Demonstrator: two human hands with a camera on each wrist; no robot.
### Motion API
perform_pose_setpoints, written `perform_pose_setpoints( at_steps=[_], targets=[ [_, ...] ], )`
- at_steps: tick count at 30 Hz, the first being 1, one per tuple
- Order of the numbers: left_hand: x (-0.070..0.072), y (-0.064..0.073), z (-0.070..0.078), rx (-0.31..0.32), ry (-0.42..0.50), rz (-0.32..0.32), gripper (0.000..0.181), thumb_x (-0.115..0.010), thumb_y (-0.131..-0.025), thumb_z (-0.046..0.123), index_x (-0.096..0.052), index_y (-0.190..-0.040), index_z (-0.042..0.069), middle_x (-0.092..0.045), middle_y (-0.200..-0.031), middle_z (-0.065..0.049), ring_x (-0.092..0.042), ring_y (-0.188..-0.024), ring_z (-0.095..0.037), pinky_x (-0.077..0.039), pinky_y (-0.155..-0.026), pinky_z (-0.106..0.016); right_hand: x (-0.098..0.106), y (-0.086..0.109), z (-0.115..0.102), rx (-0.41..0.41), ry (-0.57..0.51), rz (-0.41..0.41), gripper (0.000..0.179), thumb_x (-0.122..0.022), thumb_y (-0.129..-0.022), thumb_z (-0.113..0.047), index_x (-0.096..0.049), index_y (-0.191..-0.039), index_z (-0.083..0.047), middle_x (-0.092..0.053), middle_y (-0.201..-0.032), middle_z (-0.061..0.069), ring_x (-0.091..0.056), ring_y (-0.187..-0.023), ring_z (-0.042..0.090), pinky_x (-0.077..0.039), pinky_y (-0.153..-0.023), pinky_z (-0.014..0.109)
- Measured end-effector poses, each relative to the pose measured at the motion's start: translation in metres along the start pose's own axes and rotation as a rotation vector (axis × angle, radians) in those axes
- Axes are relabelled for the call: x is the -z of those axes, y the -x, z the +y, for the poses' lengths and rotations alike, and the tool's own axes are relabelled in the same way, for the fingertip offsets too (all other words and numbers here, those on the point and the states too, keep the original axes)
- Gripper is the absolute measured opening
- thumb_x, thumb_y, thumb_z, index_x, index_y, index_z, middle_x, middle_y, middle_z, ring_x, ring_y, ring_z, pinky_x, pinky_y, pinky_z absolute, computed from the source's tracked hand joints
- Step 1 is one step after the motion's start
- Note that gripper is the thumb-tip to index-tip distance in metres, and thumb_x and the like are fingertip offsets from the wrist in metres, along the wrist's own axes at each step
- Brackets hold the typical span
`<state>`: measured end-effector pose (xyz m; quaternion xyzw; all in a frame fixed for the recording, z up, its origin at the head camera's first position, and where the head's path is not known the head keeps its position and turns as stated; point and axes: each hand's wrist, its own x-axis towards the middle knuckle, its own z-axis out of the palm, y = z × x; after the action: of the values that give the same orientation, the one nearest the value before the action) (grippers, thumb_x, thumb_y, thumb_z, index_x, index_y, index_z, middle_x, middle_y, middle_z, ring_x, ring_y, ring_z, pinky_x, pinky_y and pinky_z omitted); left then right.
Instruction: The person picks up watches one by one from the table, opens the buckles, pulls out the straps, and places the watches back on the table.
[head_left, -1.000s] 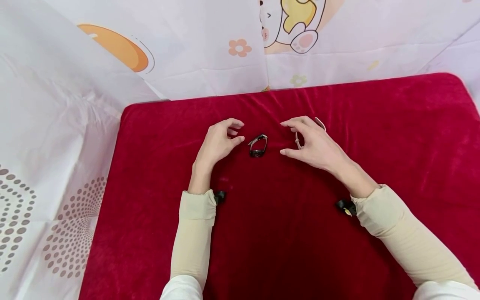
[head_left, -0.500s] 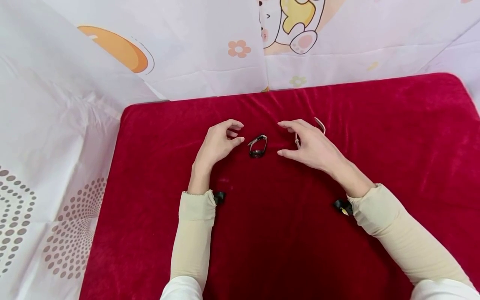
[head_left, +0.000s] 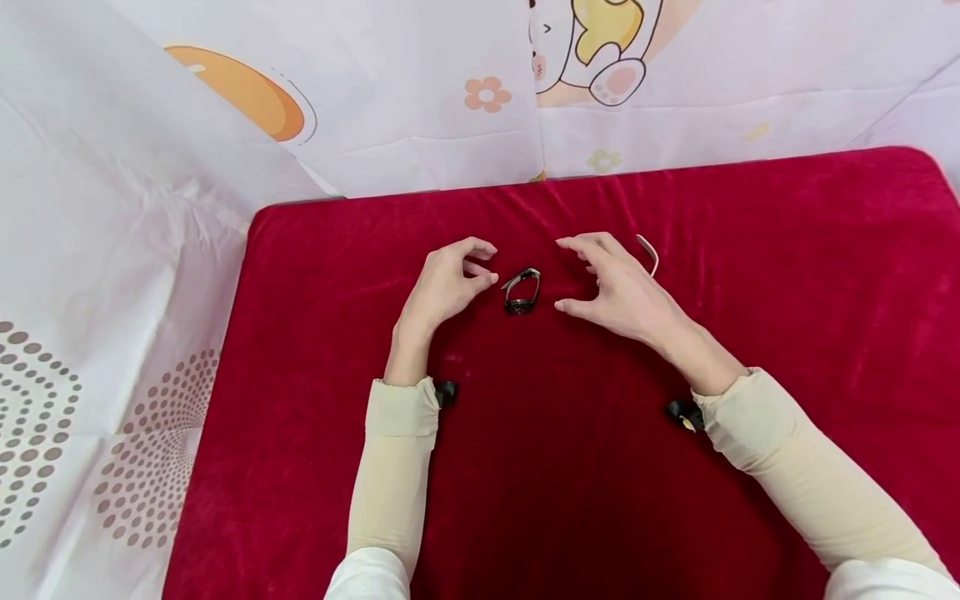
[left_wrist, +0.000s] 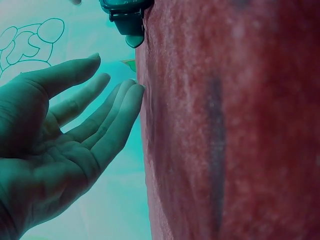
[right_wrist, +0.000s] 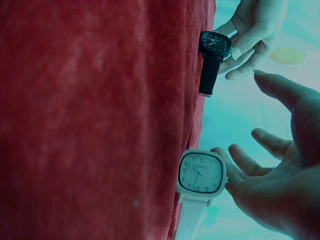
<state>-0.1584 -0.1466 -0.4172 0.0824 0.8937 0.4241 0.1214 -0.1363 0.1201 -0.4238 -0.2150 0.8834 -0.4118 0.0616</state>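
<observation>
A black wristwatch (head_left: 519, 307) with its strap closed in a loop lies on the red cloth between the two hands. My left hand (head_left: 444, 282) hovers just left of it, fingers loosely bent and nothing in them. On the other side, my right hand (head_left: 633, 293) is held with thumb and fingers spread apart, also holding nothing. Behind it is a second watch, mostly covered in the head view, where its pale strap (head_left: 651, 254) shows. The right wrist view shows this watch's white square face (right_wrist: 201, 172) beside the right hand, and the black watch (right_wrist: 216, 44) near the left fingertips.
Red velvet cloth (head_left: 555, 467) covers the table, with a few creases towards the back. A white curtain (head_left: 420, 100) with cartoon prints hangs along the back and left edges. Small black devices (head_left: 446, 393) sit at both sleeve cuffs.
My right hand has shifted slightly left towards the black watch, uncovering more of the pale strap. The left hand stays nearly still; the head view has turned a little.
</observation>
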Motion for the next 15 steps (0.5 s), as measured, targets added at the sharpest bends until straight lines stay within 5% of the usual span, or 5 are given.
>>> perform_pose_setpoints(
  at_steps=[15],
  targets=[
    [-0.0058,0.0006,0.001,0.001,-0.003,-0.029,0.032,-0.07,-0.091,0.006,-0.065,-0.122,0.007,-0.068,-0.117,-0.004,-0.069,-0.091,-0.014,-0.055,-0.081,-0.029,-0.0087,-0.0032,-0.0056,-0.015,-0.011,-0.051,0.075,-0.085,-0.08,-0.019,-0.048,-0.144,-0.01,-0.046,-0.138,0.011,-0.059,-0.112,0.025,-0.052,-0.094,0.04]
  ],
)
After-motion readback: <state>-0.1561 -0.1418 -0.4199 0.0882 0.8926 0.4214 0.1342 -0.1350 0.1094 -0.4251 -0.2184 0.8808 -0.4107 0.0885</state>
